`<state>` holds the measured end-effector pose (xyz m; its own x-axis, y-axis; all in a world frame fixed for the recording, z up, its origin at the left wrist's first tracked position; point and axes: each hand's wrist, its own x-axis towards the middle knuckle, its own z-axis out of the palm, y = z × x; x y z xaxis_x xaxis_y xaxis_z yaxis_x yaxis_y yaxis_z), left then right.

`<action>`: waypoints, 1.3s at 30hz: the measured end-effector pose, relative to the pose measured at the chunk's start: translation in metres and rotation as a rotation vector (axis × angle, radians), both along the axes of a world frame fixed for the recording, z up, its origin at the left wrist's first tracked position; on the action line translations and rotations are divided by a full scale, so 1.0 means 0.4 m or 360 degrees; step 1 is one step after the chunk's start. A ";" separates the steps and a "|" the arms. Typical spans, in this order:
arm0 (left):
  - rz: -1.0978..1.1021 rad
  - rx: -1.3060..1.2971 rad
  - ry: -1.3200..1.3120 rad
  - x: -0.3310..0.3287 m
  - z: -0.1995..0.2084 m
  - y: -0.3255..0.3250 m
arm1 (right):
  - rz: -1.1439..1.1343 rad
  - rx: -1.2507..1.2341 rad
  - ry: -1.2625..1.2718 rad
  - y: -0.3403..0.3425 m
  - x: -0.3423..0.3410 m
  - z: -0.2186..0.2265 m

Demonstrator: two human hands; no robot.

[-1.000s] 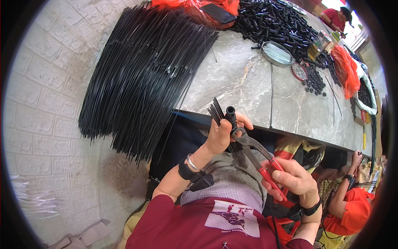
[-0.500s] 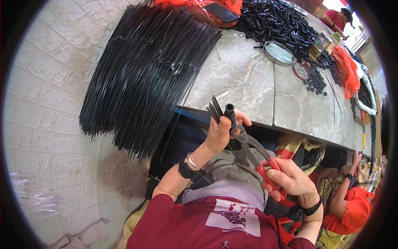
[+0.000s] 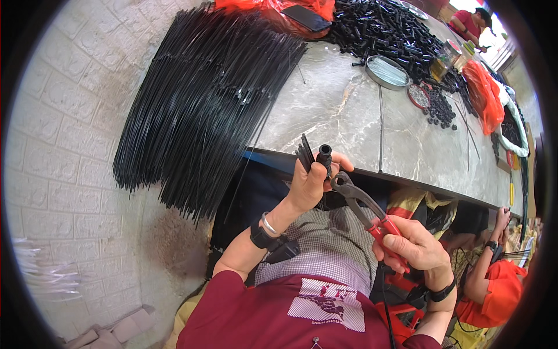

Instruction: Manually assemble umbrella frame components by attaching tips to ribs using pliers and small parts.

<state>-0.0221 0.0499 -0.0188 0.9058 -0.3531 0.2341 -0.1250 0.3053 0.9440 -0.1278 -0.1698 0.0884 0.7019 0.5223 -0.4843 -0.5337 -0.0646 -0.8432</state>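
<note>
Left hand (image 3: 308, 186): one, curled round a black tube and a bunch of thin sticks, holding them snug.
Right hand (image 3: 415, 247): one, wrapped round the red handles of the pincers.
Black tube (image 3: 325, 156): one in the grip, just in front of the worktop's near edge. It stands nearly upright, its long side going up and down, with the round hole on top looking up.
Thin sticks (image 3: 303, 152): a few, too bunched to count, beside the tube, tips pointing up and a bit left.
Pincers (image 3: 361, 200): one pair, on a slant, head up and left by the tube, handles down and right. I cannot tell if they touch the tube.
Worktop (image 3: 331, 99): one, grey.
Long black rods (image 3: 197, 110): one big heap, too many to count.
Short black tubes (image 3: 389, 38): one heap, too many to count.
Round tin (image 3: 387, 72): one.
Red dish (image 3: 418, 96): one.
Phone (image 3: 306, 18): one.
Red bags (image 3: 483, 96): two.
Other people (image 3: 494, 294): two.
</note>
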 end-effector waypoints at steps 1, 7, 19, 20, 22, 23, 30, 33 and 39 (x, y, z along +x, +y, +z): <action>0.0018 0.0025 -0.0026 -0.001 0.002 -0.003 | 0.0026 -0.0040 -0.0019 -0.003 -0.002 0.001; 0.0058 0.0244 -0.0186 -0.016 0.011 -0.015 | 0.0107 -0.0278 -0.0028 -0.007 -0.004 0.022; -0.0035 -0.0084 0.0031 0.012 0.032 -0.023 | -0.0139 -0.0906 -0.1262 0.013 -0.003 -0.057; 0.0000 -0.0210 -0.0038 0.013 0.039 -0.010 | -0.0277 -0.0899 -0.1262 -0.010 0.011 -0.059; 0.0207 -0.0221 -0.0169 0.010 0.048 0.008 | -0.0345 -0.1446 -0.1591 -0.075 0.053 -0.100; 0.0238 -0.0199 -0.0188 0.008 0.055 0.012 | -0.0458 -0.1771 -0.1637 -0.096 0.064 -0.115; 0.0157 -0.0366 -0.0163 -0.049 0.079 0.019 | -0.0566 -0.2398 -0.1534 -0.203 0.147 -0.266; 0.0265 -0.0324 -0.0154 -0.072 0.080 0.020 | -0.0958 -0.1553 -0.2150 -0.134 0.113 -0.174; 0.0207 -0.0414 -0.0137 -0.119 0.067 0.008 | -0.0818 0.0352 -0.2476 0.089 -0.067 0.117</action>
<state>-0.0697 0.0533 0.0079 0.9126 -0.1533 0.3791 -0.2549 0.5117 0.8205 -0.1547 -0.1341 0.1350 0.5224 0.0559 0.8509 0.8511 0.0270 -0.5243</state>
